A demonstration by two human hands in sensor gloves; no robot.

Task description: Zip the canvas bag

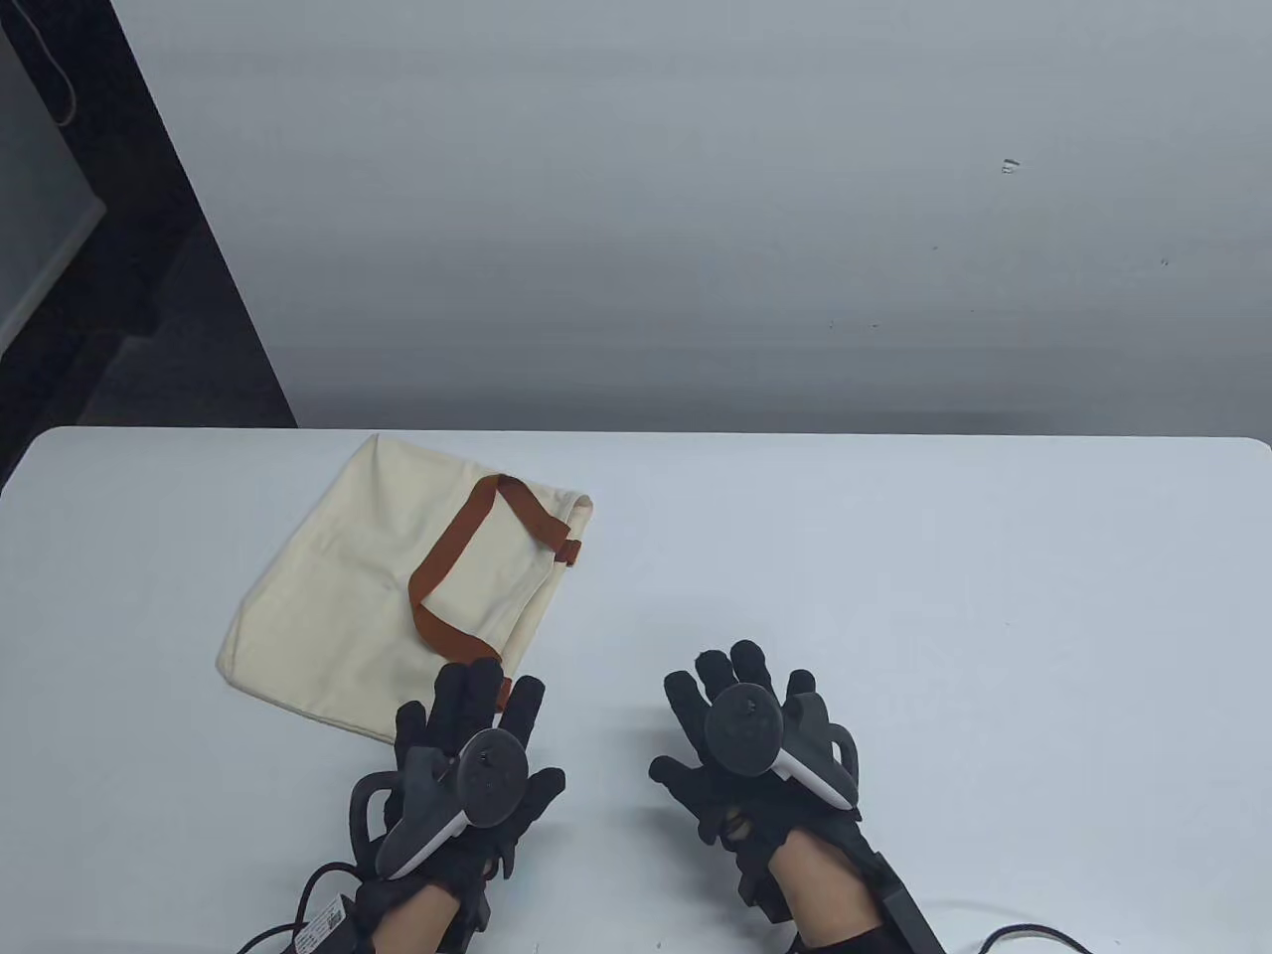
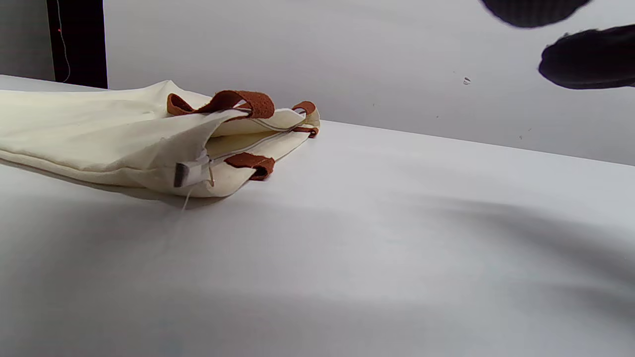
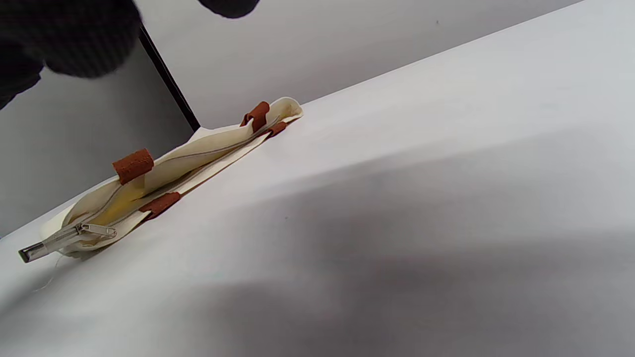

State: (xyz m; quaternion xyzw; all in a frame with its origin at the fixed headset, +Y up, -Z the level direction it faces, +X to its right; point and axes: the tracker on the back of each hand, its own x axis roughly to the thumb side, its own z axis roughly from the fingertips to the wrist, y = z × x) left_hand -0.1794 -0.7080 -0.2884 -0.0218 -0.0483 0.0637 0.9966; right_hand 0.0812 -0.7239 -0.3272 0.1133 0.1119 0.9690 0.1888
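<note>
Canvas bag [image 1: 388, 586] unzipped, flat on counter [image 1: 894, 596].
We see left hand [image 1: 467, 765] spread at its near corner; right hand [image 1: 755, 745] spread, apart.

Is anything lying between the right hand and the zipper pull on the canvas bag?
Nothing visible does. The right hand hovers over bare table, and the zipper pull sits exposed at the near end of the canvas bag. The left hand is closer, at that bag corner, but beside that path.
</note>
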